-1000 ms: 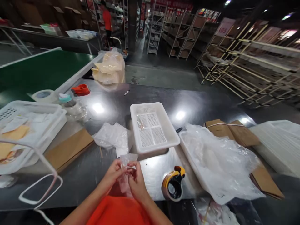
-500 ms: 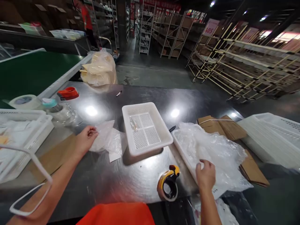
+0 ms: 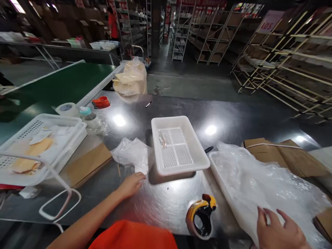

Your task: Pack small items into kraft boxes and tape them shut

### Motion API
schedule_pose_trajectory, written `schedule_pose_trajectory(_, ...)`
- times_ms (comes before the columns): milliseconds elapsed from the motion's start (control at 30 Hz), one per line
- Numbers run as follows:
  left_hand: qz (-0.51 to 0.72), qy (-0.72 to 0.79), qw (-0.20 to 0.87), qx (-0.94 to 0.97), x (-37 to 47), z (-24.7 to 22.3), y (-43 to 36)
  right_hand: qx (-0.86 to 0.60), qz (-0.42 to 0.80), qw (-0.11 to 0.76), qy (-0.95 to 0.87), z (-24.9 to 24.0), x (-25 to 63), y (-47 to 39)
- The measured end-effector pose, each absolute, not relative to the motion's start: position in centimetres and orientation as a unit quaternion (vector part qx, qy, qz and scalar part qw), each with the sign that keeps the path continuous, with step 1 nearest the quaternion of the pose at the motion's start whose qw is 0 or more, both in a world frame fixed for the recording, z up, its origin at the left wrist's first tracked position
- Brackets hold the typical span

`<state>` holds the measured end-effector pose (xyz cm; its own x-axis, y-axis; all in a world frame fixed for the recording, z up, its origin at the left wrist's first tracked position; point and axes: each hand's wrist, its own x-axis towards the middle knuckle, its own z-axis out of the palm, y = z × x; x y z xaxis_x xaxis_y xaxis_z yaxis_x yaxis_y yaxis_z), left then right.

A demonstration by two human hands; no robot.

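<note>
Think of the white basket [image 3: 184, 168] as the middle of a clock. Nearest, at 4 o'clock, is the right hand [image 3: 281, 230], low over a heap of clear plastic [image 3: 261, 180]. Its fingers are spread apart and I see nothing gripped between them; wide fingers may suit thin, slippery stuff. I cannot tell if they touch it. At 5 o'clock the yellow tape holder [image 3: 195, 207] lies on the desk [image 3: 160, 204], perhaps so it is easy to grab. At 8 o'clock is the left hand [image 3: 132, 185], its fingers softly bent and the tips by a white card [image 3: 141, 168]. I cannot tell if they pinch it or just rest there. The clear plastic sits on a white tray [image 3: 220, 180] at 4 o'clock, and the tray likely stops it sliding about. At 9 o'clock is some crumpled plastic [image 3: 128, 152], right beside the card, and past it some brown cardboard [image 3: 89, 166]. A black pen [image 3: 209, 149] lies at 3 o'clock, between basket and tray. In the basket, at its 10 o'clock side, is a small packet [image 3: 162, 139]; the walls probably keep it from getting lost. Farthest, at 11 o'clock, is a big see-through bag [image 3: 132, 77], maybe put there to be out of the way.
</note>
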<state>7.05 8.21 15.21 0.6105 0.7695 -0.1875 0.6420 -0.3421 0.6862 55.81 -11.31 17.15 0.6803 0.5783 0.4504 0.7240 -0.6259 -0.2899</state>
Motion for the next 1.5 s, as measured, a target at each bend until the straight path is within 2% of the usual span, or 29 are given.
schedule_pose_trajectory(67,0.061,0.429,0.391,0.812,7.3,15.8,6.7,-0.875,-0.18,0.26,-0.365,20.4,53.3,-9.4)
schedule_pose_trajectory(133,0.057,0.422,0.412,0.806,8.0,16.5,5.6,-0.877,-0.142,0.325,-0.323,23.3,49.9,-7.6)
schedule_pose_trajectory(233,0.112,0.412,0.471,0.772,9.7,17.7,4.4,-0.819,0.051,0.476,-0.316,26.4,43.7,-5.0)
schedule_pose_trajectory(300,0.17,0.412,0.533,0.719,11.0,18.4,3.8,-0.777,0.171,0.535,-0.285,27.6,39.6,-3.4)
schedule_pose_trajectory(400,0.273,0.437,0.59,0.622,12.4,20.1,3.1,-0.712,0.331,0.566,-0.25,27.7,34.0,-1.4)
schedule_pose_trajectory(467,0.338,0.461,0.56,0.6,12.6,21.6,2.6,-0.66,0.412,0.575,-0.254,26.8,31.0,-0.5)
schedule_pose_trajectory(533,0.353,0.452,0.515,0.638,12.5,23.3,2.2,-0.625,0.451,0.578,-0.267,25.5,28.4,0.2)
schedule_pose_trajectory(700,0.238,0.433,0.531,0.688,12.1,24.7,1.8,-0.577,0.523,0.548,-0.305,23.5,24.4,1.1)
schedule_pose_trajectory(833,0.271,0.47,0.608,0.58,11.4,22.7,2.3,-0.519,0.614,0.507,-0.31,23.5,23.9,1.3)
schedule_pose_trajectory(933,0.287,0.453,0.679,0.502,10.7,21.7,3.0,-0.505,0.635,0.5,-0.303,23.1,24.2,1.8)
schedule_pose_trajectory(1000,0.284,0.461,0.685,0.488,10.0,21.5,3.7,-0.513,0.634,0.493,-0.303,22.5,24.6,2.7)
schedule_pose_trajectory(1100,0.288,0.517,0.64,0.49,7.8,21.3,5.2,-0.541,0.613,0.462,-0.342,21.2,25.8,5.2)
schedule_pose_trajectory(1167,0.318,0.582,0.563,0.493,5.5,21.0,6.3,-0.574,0.576,0.418,-0.405,20.0,27.2,7.9)
schedule_pose_trajectory(1233,0.363,0.648,0.456,0.49,2.9,20.6,7.3,-0.635,0.496,0.355,-0.474,18.6,28.7,11.4)
schedule_pose_trajectory(1300,0.395,0.693,0.393,0.458,0.5,20.4,7.9,-0.697,0.4,0.304,-0.512,17.0,30.2,15.2)
schedule_pose_trajectory(1433,0.414,0.717,0.409,0.382,-2.5,21.1,8.4,-0.746,0.33,0.224,-0.533,13.9,31.2,21.1)
schedule_pose_trajectory(1500,0.427,0.726,0.381,0.382,-3.1,21.7,8.6,-0.761,0.313,0.175,-0.54,12.6,30.9,22.2)
